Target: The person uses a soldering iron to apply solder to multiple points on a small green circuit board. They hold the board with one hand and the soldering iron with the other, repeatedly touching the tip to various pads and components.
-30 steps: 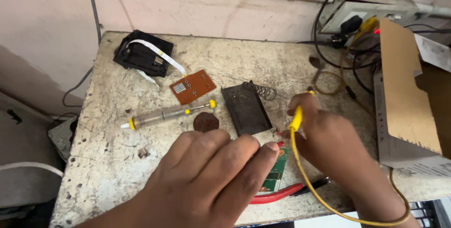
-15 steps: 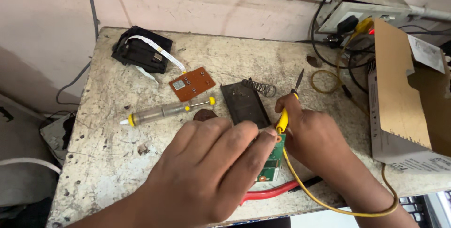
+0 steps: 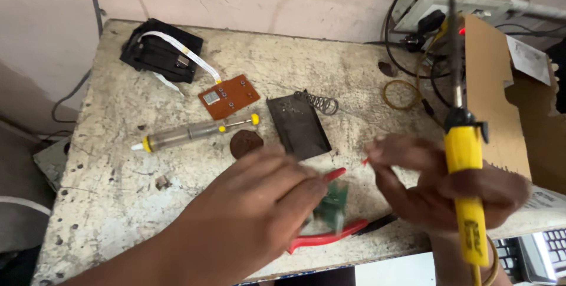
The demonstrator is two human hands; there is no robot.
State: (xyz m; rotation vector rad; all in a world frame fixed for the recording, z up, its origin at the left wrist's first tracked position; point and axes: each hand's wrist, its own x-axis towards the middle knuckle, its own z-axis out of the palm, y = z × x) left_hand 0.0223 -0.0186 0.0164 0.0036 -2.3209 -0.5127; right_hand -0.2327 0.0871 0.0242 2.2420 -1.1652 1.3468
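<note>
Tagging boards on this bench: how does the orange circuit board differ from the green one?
The orange circuit board lies flat and untouched on the worn table; the green circuit board sits under the left hand, over red-handled pliers. The orange one shows in full and sharp; the green one is partly covered and blurred. The orange one lies farther from the soldering iron in the right hand. Both are small boards.

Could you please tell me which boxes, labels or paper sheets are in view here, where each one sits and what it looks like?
Cardboard box: right edge of the bench, behind the right hand; plain brown, flap standing up.
Paper sheet: stuck on the box's far right side; white, rectangular, print too small to tell.
Label on the soldering iron: dark marking on the yellow handle held in the right hand.
No screens show.
</note>
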